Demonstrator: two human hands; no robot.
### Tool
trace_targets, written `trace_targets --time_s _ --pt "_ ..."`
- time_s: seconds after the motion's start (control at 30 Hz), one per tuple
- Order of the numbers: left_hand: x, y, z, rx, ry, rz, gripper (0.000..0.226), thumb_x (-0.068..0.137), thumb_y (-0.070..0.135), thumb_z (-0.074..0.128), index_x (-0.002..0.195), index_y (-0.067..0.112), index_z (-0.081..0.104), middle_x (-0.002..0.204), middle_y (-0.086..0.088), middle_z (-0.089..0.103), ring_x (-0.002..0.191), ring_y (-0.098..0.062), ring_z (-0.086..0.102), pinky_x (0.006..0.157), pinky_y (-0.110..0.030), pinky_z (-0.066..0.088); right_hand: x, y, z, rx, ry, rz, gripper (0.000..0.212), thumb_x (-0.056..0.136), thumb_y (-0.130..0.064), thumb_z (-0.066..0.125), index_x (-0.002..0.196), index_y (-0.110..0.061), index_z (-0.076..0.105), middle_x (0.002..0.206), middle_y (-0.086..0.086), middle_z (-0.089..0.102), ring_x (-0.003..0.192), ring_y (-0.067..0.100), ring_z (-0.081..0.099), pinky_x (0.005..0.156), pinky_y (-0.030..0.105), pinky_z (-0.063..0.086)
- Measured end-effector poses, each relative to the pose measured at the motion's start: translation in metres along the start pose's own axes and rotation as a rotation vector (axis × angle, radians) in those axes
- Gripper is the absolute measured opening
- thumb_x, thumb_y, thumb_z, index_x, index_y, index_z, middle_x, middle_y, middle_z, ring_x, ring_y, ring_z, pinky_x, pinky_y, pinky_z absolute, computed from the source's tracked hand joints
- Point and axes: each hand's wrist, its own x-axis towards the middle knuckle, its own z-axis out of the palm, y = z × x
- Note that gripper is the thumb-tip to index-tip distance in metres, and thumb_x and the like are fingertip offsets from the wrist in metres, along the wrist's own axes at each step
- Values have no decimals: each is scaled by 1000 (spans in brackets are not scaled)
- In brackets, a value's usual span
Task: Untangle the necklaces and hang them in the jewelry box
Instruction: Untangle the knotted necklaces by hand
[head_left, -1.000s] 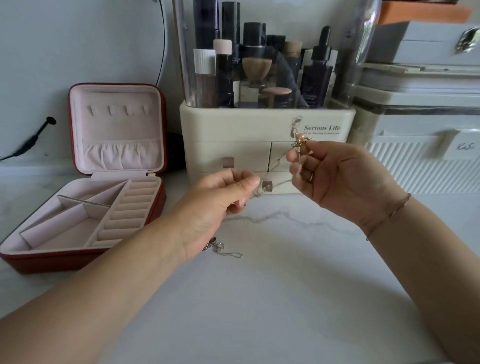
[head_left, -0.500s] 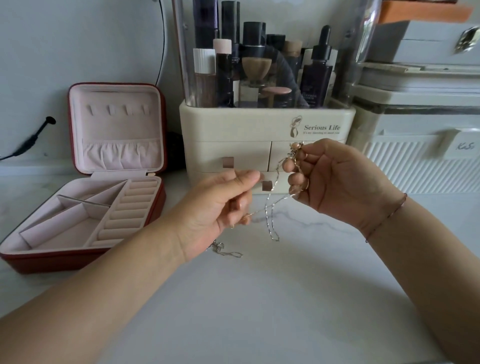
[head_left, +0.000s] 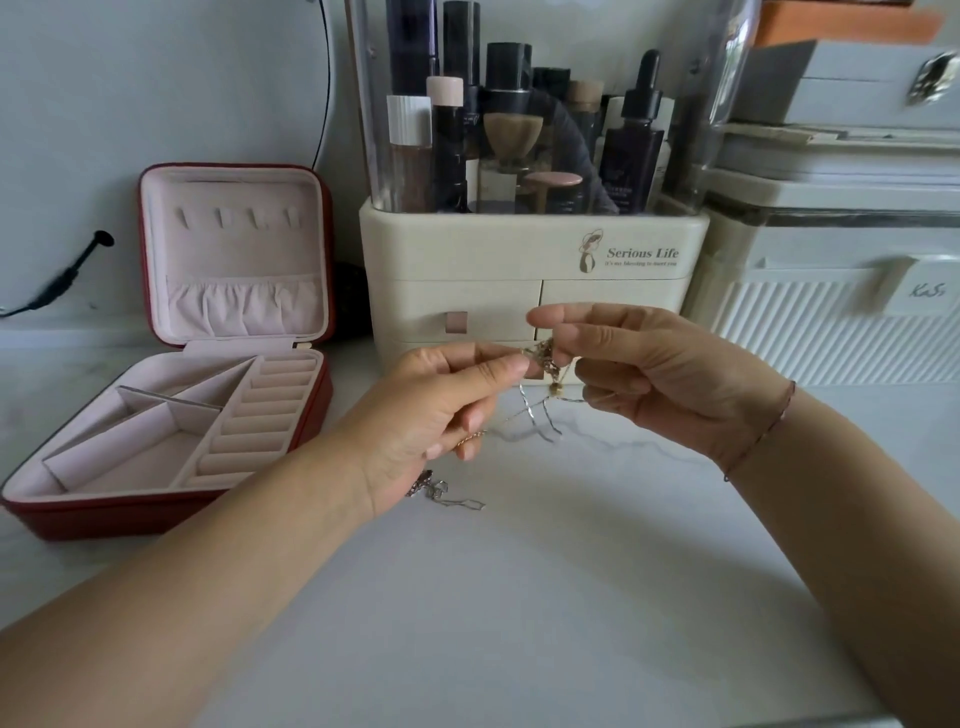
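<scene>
A tangle of thin necklaces (head_left: 544, 364) hangs between my two hands above the white marble counter, with silver chain loops drooping below it. My left hand (head_left: 441, 410) pinches the tangle from the left with thumb and forefinger. My right hand (head_left: 639, 369) pinches it from the right. Another silver chain (head_left: 452, 496) lies on the counter under my left wrist. The red jewelry box (head_left: 171, 499) stands open at the left, its pink lid upright with small hooks (head_left: 236, 218) and a gathered pocket.
A cream cosmetics organiser (head_left: 530, 280) with bottles and small drawers stands right behind my hands. White storage boxes (head_left: 831, 291) are stacked at the back right. A black cable (head_left: 67, 275) runs along the wall at the left. The counter's front edge shows at bottom right.
My hands have come closer together and my right hand has dropped lower. The chain that stretched between them now bunches into a knot with loops hanging beneath.
</scene>
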Motion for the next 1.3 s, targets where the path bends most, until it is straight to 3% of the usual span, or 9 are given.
trace_targets --time_s 0.23,0.47,0.57,0.73,0.9,1.0,1.1,1.2,1.3 --pt "2 6 -6 -267 9 -37 18 72 33 63 60 21 66 50 7 40 36 -7 31 46 -20 42 0 2 -3 -46 69 45 26 71 -11 67 97 -15 67 77 0 68 37 4 21 44 16 17" --pt "4 7 -14 -401 -59 -13 11 77 27 62 79 18 67 55 7 31 38 -5 23 39 -16 30 1 2 -5 -75 16 116 30 68 -8 68 97 -11 69 74 2 67 40 5 23 41 14 21" --pt "5 5 -15 -401 -112 2 12 78 25 64 87 18 69 54 8 31 37 -4 22 36 -16 28 -1 4 -1 -112 -90 202 27 81 -3 62 106 -8 70 73 4 64 43 7 29 43 15 30" --pt "3 7 -14 -327 -204 18 21 85 27 57 99 19 71 55 6 30 36 -4 20 37 -17 24 0 6 3 -11 -313 310 53 88 -20 47 134 4 42 81 8 69 32 2 30 40 14 26" --pt "1 7 -11 -315 -273 1 28 84 32 54 100 17 71 53 5 33 35 -4 19 36 -17 25 2 7 4 13 -369 345 35 96 -25 36 120 -6 53 86 10 71 27 2 28 39 13 24" --pt "0 7 -11 -317 -292 -6 27 84 32 53 97 17 71 52 5 33 33 -3 19 35 -16 25 2 6 4 -39 -315 314 40 90 -27 44 122 -5 53 90 11 72 30 2 29 43 16 22" --pt "0 6 -12 -311 -289 -21 26 83 32 55 91 14 71 50 6 33 33 -3 18 34 -16 24 2 4 3 -47 -169 242 29 94 -22 50 117 -7 57 102 16 71 45 9 52 48 16 41" --pt "1 6 -12 -287 -257 -45 22 83 28 58 86 13 72 50 5 31 31 -3 18 33 -16 26 1 4 -2 -142 -4 114 25 96 -21 50 117 -9 57 106 13 72 76 17 65 66 24 45" --pt "1 7 -11 -227 -179 -86 19 80 27 59 83 13 72 48 6 31 31 -3 18 33 -16 26 0 5 -2 -206 114 40 21 96 -22 50 113 -15 60 101 4 74 88 12 66 82 32 40"
